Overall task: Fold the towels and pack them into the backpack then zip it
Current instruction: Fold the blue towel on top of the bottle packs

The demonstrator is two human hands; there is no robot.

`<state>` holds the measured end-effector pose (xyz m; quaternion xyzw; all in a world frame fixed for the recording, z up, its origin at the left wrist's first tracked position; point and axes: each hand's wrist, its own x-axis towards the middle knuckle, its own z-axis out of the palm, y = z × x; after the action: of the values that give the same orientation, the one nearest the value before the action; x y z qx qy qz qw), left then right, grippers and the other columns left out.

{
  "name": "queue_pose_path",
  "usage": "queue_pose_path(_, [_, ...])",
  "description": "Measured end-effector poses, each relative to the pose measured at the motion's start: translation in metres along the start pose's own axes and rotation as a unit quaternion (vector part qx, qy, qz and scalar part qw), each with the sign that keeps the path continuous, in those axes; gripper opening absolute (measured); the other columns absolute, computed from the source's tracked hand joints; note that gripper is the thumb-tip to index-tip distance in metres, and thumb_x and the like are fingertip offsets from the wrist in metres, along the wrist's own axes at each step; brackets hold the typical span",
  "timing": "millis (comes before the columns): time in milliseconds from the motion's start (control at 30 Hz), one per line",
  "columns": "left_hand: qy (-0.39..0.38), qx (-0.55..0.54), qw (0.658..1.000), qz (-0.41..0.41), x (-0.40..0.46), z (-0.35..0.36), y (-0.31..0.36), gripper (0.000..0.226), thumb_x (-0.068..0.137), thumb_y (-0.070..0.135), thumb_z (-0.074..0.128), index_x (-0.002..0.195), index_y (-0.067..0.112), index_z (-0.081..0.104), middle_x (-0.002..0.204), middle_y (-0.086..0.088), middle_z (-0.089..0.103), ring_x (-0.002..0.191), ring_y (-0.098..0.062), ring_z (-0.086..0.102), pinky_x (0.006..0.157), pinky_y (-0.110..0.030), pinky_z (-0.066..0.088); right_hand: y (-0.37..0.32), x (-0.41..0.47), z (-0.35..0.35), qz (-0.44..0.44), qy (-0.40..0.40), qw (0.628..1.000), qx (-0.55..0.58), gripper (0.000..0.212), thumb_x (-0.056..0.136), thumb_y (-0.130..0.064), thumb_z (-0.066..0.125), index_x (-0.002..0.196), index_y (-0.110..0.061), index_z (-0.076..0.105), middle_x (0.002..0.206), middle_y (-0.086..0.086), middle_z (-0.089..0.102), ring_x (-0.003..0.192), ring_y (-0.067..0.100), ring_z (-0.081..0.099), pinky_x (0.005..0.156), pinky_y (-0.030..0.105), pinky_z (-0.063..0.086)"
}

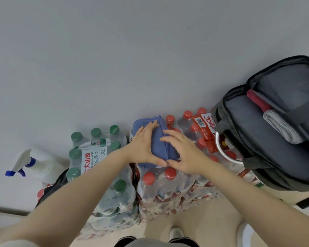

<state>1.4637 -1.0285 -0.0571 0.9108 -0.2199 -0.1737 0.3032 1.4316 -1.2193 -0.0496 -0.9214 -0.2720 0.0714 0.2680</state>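
Both my hands, left [143, 146] and right [181, 151], press flat-fingered on the folded blue cloth towel [158, 139] atop red-capped bottle packs [169, 184]; square its edges, seemingly aligned, before the open grey backpack [268, 139] alongside.

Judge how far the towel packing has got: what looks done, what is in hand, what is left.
Done: a red towel and a grey towel already sit in the open backpack.
In hand: the left hand and right hand press a folded blue towel on the bottled water packs.
Left: put the blue towel in the backpack and zip it.
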Motion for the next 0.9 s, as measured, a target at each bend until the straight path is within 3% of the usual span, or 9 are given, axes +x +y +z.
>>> queue_pose_path(67, [-0.018, -0.143, 0.990, -0.001, -0.007, -0.012, -0.007, 0.114, 0.045, 0.071, 0.066, 0.139, 0.023, 0.021, 0.150, 0.012, 0.010, 0.140, -0.006, 0.012, 0.116, -0.031, 0.019, -0.007, -0.003, -0.002, -0.030, -0.019, 0.998, -0.043, 0.057, 0.084, -0.033, 0.063, 0.135, -0.016, 0.043, 0.149, 0.001, 0.031, 0.136, 0.018, 0.032, 0.109, 0.040, 0.034])
queue_pose_path(133, [0.014, -0.179, 0.983, 0.024, -0.017, -0.019, -0.013, 0.072, 0.063, 0.068, 0.054, 0.120, 0.025, 0.044, 0.147, 0.016, 0.018, 0.136, 0.000, 0.019, 0.114, -0.028, 0.022, -0.012, -0.005, 0.000, -0.046, -0.032, 0.994, -0.090, 0.057, 0.086, -0.037, 0.060, 0.135, -0.014, 0.043, 0.148, 0.004, 0.034, 0.136, 0.020, 0.035, 0.106, 0.038, 0.038])
queue_pose_path(167, [0.031, -0.181, 0.982, 0.036, -0.021, -0.021, -0.017, 0.067, 0.068, 0.072, 0.047, 0.115, 0.026, 0.051, 0.147, 0.015, 0.021, 0.136, 0.000, 0.021, 0.113, -0.026, 0.021, -0.013, -0.006, 0.002, -0.057, -0.029, 0.991, -0.120, 0.060, 0.085, -0.039, 0.059, 0.137, -0.013, 0.042, 0.148, 0.006, 0.035, 0.136, 0.022, 0.035, 0.105, 0.041, 0.039])
queue_pose_path(233, [0.037, -0.163, 0.984, 0.065, -0.029, -0.020, -0.022, 0.081, 0.067, 0.085, 0.034, 0.121, 0.026, 0.052, 0.148, 0.013, 0.025, 0.139, -0.002, 0.020, 0.112, -0.023, 0.018, -0.016, -0.007, 0.006, -0.062, -0.032, 0.983, -0.171, 0.071, 0.085, -0.042, 0.057, 0.144, -0.015, 0.028, 0.150, 0.007, 0.031, 0.139, 0.022, 0.030, 0.105, 0.044, 0.040])
queue_pose_path(333, [-0.008, -0.105, 0.990, 0.096, -0.036, -0.019, -0.032, 0.093, 0.063, 0.088, 0.034, 0.135, 0.030, 0.032, 0.151, 0.008, 0.022, 0.142, -0.007, 0.015, 0.116, -0.029, 0.014, -0.024, -0.001, 0.013, -0.005, -0.086, 0.982, -0.169, 0.089, 0.085, -0.048, 0.057, 0.148, -0.030, -0.003, 0.154, 0.001, 0.017, 0.142, 0.018, 0.017, 0.107, 0.039, 0.038])
queue_pose_path(500, [-0.045, -0.026, 0.993, 0.111, -0.038, -0.018, -0.034, 0.120, 0.045, 0.093, 0.045, 0.139, 0.030, 0.007, 0.148, 0.012, 0.010, 0.143, -0.011, 0.009, 0.118, -0.033, 0.013, -0.028, 0.007, 0.015, 0.043, -0.078, 0.985, -0.147, 0.077, 0.086, -0.035, 0.062, 0.147, -0.023, 0.016, 0.152, 0.001, 0.021, 0.141, 0.019, 0.020, 0.110, 0.035, 0.032])
queue_pose_path(700, [-0.060, 0.027, 0.988, 0.137, -0.037, -0.026, -0.033, 0.131, 0.043, 0.090, 0.051, 0.146, 0.019, 0.012, 0.147, 0.013, 0.018, 0.139, -0.008, 0.015, 0.114, -0.027, 0.017, -0.034, 0.004, 0.020, 0.062, 0.046, 0.989, -0.124, 0.040, 0.081, -0.008, 0.056, 0.120, -0.009, 0.050, 0.123, 0.006, 0.053, 0.119, 0.023, 0.047, 0.088, 0.036, 0.043])
queue_pose_path(800, [-0.020, 0.010, 0.985, 0.172, -0.037, -0.029, -0.026, 0.108, 0.056, 0.072, 0.065, 0.142, 0.021, 0.025, 0.137, 0.017, 0.031, 0.128, -0.004, 0.034, 0.107, -0.025, 0.032, -0.041, 0.003, 0.010, 0.109, 0.155, 0.981, 0.034, 0.024, 0.078, -0.009, 0.059, 0.100, -0.013, 0.053, 0.085, 0.002, 0.058, 0.081, 0.025, 0.058, 0.065, 0.038, 0.044])
queue_pose_path(900, [0.050, -0.051, 0.978, 0.195, -0.040, -0.029, -0.003, 0.072, 0.070, 0.052, 0.062, 0.132, 0.035, 0.030, 0.125, 0.019, 0.045, 0.114, 0.004, 0.049, 0.094, -0.016, 0.043, -0.047, -0.009, -0.004, 0.114, 0.254, 0.948, 0.153, 0.021, 0.078, -0.007, 0.059, 0.090, -0.019, 0.049, 0.073, -0.004, 0.055, 0.067, 0.015, 0.054, 0.059, 0.033, 0.045])
